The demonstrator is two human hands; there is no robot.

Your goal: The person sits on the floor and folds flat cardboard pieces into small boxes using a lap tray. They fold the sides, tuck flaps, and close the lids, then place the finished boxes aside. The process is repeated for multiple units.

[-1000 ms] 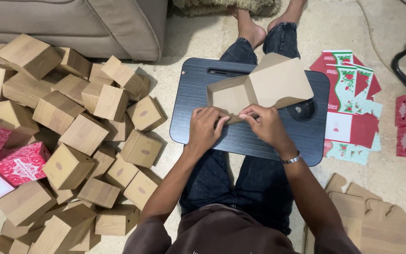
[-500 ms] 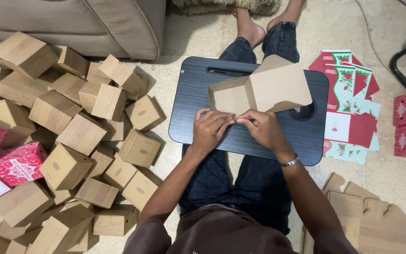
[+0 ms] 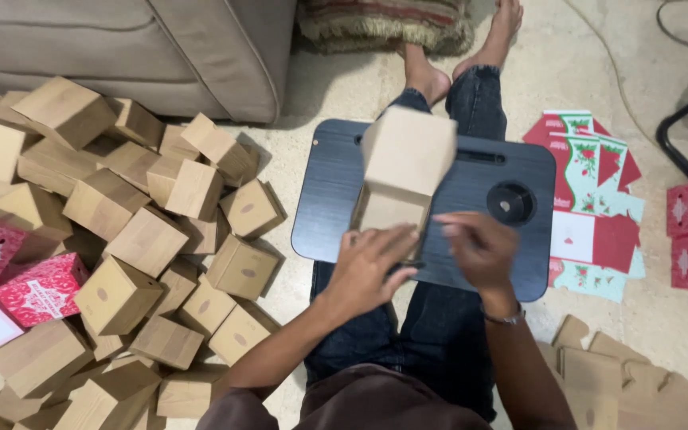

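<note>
Your left hand (image 3: 372, 267) lay on the near end of the half-formed brown carton (image 3: 402, 171), fingers spread and pressing against its lower panel rather than closed around it, while your right hand (image 3: 479, 248) hovered just beside the same end, fingers loosely curled and blurred, holding nothing that could be made out. The carton stood on the black lap desk (image 3: 328, 199) across your knees, its far part already squared into a box shape and tilted up, its near part looking like loose flaps. You appeared to be midway through folding it up: body formed, near end not yet closed. The next move would have called for steadying the box with your left hand and tucking the near flaps in with your right, keeping the walls square so the flap seated cleanly. To your left sat the pile of finished brown boxes (image 3: 145, 239), with 2 red patterned boxes (image 3: 17, 279) at its left edge; to your right lay flat printed sheets (image 3: 591, 199), and near right a stack of flat brown blanks (image 3: 623, 382).
</note>
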